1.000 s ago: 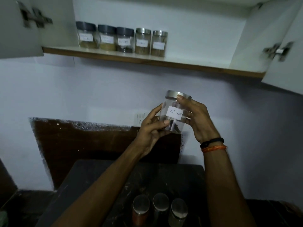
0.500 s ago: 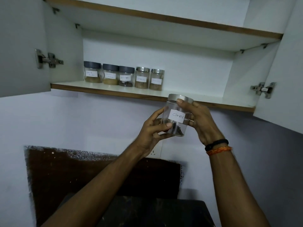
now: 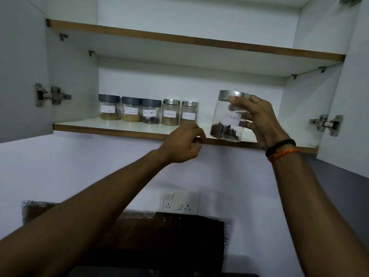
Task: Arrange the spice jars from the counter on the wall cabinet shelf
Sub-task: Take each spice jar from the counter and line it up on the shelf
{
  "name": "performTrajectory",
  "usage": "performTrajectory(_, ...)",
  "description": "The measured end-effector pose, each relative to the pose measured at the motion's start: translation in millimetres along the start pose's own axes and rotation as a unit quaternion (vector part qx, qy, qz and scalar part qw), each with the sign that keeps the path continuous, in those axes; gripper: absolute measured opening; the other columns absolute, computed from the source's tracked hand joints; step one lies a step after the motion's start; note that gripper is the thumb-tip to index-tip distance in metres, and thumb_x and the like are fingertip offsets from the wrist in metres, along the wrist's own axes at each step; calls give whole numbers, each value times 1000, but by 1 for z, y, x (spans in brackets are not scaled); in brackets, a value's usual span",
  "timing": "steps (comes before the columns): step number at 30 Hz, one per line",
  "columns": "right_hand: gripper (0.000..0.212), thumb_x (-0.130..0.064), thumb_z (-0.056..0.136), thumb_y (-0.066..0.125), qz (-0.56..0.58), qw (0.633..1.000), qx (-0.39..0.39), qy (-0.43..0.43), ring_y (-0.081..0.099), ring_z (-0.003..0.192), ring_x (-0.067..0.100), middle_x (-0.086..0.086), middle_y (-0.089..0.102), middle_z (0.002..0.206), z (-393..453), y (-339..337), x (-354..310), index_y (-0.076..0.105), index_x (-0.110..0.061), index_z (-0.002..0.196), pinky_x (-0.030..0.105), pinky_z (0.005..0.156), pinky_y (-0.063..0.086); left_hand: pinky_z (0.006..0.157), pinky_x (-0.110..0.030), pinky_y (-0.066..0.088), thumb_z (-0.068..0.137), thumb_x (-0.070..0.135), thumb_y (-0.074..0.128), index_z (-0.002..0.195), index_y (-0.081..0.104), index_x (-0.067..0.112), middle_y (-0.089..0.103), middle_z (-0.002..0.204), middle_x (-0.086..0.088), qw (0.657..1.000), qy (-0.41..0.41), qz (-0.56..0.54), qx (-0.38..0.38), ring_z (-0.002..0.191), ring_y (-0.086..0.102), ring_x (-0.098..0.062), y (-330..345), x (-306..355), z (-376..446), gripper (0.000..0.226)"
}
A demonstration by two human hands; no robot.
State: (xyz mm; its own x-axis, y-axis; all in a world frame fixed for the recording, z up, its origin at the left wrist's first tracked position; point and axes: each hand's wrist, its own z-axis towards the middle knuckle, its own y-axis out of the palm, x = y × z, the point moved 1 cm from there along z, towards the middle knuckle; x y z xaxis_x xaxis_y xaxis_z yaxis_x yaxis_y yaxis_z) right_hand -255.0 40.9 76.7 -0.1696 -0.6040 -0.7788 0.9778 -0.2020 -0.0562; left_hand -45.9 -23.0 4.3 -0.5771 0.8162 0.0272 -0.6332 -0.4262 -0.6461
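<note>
- Right hand [image 3: 259, 120] holding clear glass jar with silver lid [image 3: 227, 116], tilted, at white shelf with brown edge [image 3: 119, 128].
- Left hand [image 3: 183, 144] loosely curled just below shelf edge.

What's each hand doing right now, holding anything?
Left hand: empty, fingers loosely curled at the shelf edge.
Right hand: closed around the cloves jar.

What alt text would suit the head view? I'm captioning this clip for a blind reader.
A person's right hand lifts a clear jar labelled Cloves to the lower shelf of an open wall cabinet, right of a row of five labelled spice jars. The empty left hand hovers at the shelf's front edge.
</note>
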Motion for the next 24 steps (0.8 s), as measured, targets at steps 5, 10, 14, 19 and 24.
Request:
performTrajectory(5, 68, -39, 81, 81, -19, 1000, 11, -9, 72, 98, 21, 15, 73, 113, 32, 5, 7, 57, 9, 124, 26, 67, 58, 99, -38, 45, 100, 37, 47, 144, 47, 15, 55, 137, -6, 970, 6, 106, -217, 121, 54, -23, 20, -20, 40, 49)
performTrajectory(10, 67, -40, 80, 82, -42, 999, 8, -6, 71, 97, 22, 9, 74, 107, 69, 4, 18, 57, 7, 121, 35, 76, 60, 110, -43, 39, 104, 51, 34, 156, 27, 25, 43, 153, -4, 943, -4, 124, -308, 134, 48, -26, 38, -35, 66, 59)
performTrajectory(14, 54, -35, 82, 81, -51, 999, 6, 2, 70, 95, 21, 4, 70, 106, 103, -4, 37, 60, -1, 118, 35, 77, 59, 112, -44, 34, 102, 59, 31, 157, 19, 34, 37, 158, -3, 937, 21, 125, -325, 137, 44, -25, 41, -50, 72, 62)
performTrajectory(19, 38, -33, 83, 80, -73, 997, -12, 18, 69, 97, 23, 6, 67, 113, 143, -5, 72, 62, -13, 110, 37, 79, 61, 105, -40, 40, 101, 58, 34, 156, 25, 32, 44, 152, -3, 948, 51, 127, -289, 129, 51, -25, 44, -58, 72, 62)
performTrajectory(24, 37, -35, 81, 82, -78, 996, -25, 27, 68, 93, 22, 3, 68, 106, 167, 7, 107, 62, -17, 107, 34, 75, 60, 104, -39, 42, 101, 58, 34, 155, 29, 27, 47, 151, -5, 950, 65, 144, -270, 127, 54, -25, 47, -58, 73, 63)
